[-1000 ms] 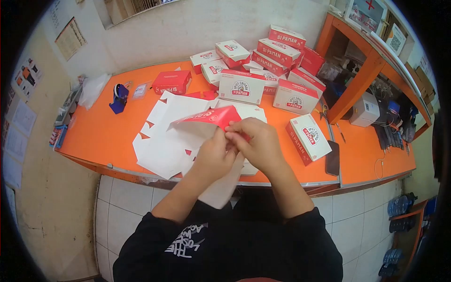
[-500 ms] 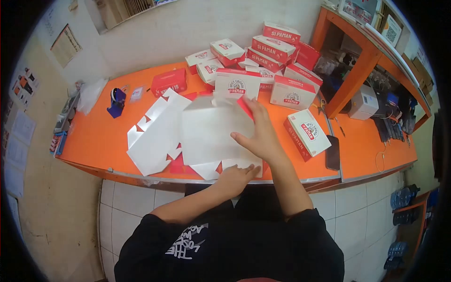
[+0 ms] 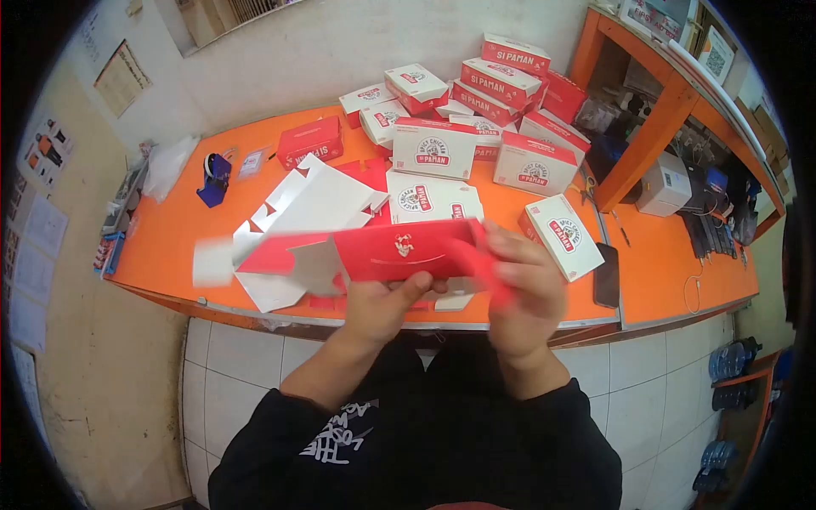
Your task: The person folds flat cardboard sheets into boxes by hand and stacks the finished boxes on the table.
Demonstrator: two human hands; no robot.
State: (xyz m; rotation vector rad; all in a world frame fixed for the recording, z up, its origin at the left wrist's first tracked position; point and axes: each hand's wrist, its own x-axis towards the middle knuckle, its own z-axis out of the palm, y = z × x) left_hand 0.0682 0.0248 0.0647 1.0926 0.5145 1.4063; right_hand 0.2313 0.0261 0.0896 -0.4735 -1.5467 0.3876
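Note:
A partly folded food box [image 3: 382,251], red outside and pale inside, is held up above the table's front edge. My left hand [image 3: 374,308] is closed on its lower edge, thumb lying against the red panel. At the box's right end, my right hand [image 3: 529,293] is bent around a red flap; both are smeared by motion. The box's left end is blurred too. Behind it lie flat box blanks: one with its pale inside up [image 3: 306,200], and one showing printed logos [image 3: 429,197].
Assembled boxes [image 3: 501,81] are piled at the back against the wall. One box [image 3: 561,238] lies at the right beside a black phone [image 3: 605,276]. A blue tape dispenser [image 3: 214,180] stands at the left. An orange shelf [image 3: 637,127] rises at the right.
The blank that lay pale side up under my hands has been lifted and turned, its red side now facing me and its sides bent. A printed blank beneath now shows.

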